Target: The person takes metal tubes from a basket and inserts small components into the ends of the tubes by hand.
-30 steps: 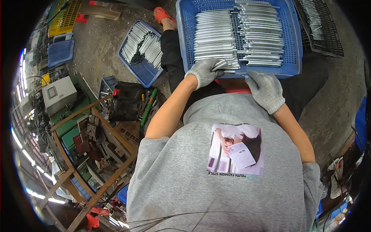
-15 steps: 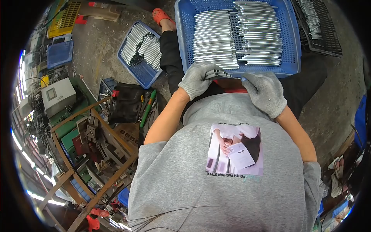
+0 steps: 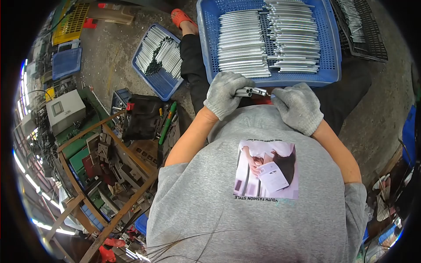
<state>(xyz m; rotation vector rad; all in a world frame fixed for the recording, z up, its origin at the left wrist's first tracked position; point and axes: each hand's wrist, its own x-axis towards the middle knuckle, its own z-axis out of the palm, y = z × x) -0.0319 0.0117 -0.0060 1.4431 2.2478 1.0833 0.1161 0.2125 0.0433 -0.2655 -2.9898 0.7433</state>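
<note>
My left hand (image 3: 224, 95), in a grey knitted glove, is closed round a few short metal tubes (image 3: 251, 91). Their open ends point right, and one reaches out beyond the others. My right hand (image 3: 299, 108), gloved the same way, is closed with thumb and fingers pinched beside the end of that longest tube. Whatever lies in this pinch is too small to make out. Just beyond both hands, a large blue plastic basket (image 3: 271, 82) rests across my lap. Inside it, silvery metal tubes (image 3: 243, 41) lie stacked in two rows.
On the floor to the left stands a smaller blue basket (image 3: 163, 90) with more tubes. A black crate (image 3: 372, 41) of thin metal pieces is at the far right. Closer on the left are a black toolbox (image 3: 142, 116), a green-handled tool (image 3: 167, 124) and a wooden frame (image 3: 127, 151).
The tubes in my left hand have turned, so their ends now face more to the right. My right hand has shifted slightly left, its fingers closer together near the tube end.
</note>
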